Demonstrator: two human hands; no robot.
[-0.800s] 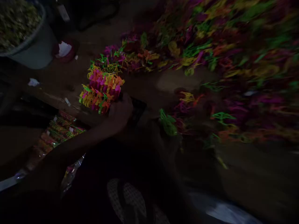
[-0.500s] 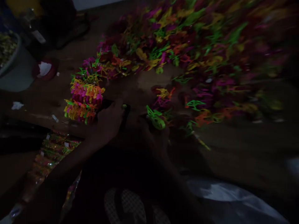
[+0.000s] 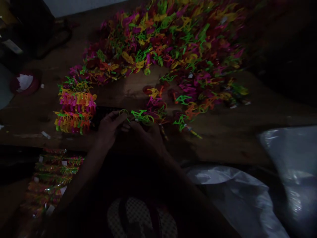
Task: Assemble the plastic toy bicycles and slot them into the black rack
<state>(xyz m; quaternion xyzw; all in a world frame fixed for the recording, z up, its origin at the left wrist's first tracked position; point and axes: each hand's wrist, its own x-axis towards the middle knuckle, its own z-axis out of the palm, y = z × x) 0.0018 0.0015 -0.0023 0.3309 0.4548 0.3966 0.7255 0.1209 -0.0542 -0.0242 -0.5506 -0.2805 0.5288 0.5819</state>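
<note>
The scene is very dark. My left hand [image 3: 109, 127] and my right hand [image 3: 146, 134] meet at the near edge of a low wooden board [image 3: 235, 145]. Together they pinch a small neon green plastic toy piece [image 3: 141, 116], fingers closed on it. To the left of my left hand lies a packed bundle of pink, orange and yellow-green pieces [image 3: 74, 109]. A big loose heap of the same neon pieces [image 3: 168, 43] spreads over the far half of the board. A few stray pieces [image 3: 184, 114] lie just right of my hands.
Clear packets of sorted pieces [image 3: 52, 178] are stacked at the lower left. Crumpled white plastic sheeting [image 3: 237, 198] fills the lower right. A small red dish with white paper [image 3: 24, 82] sits at the far left. A patterned sandal [image 3: 141, 218] shows below my arms.
My left hand left the packed bundle and came right to join my right hand on the green piece. The view swung, bringing the whole heap into sight and pushing the grey tub out of frame.
</note>
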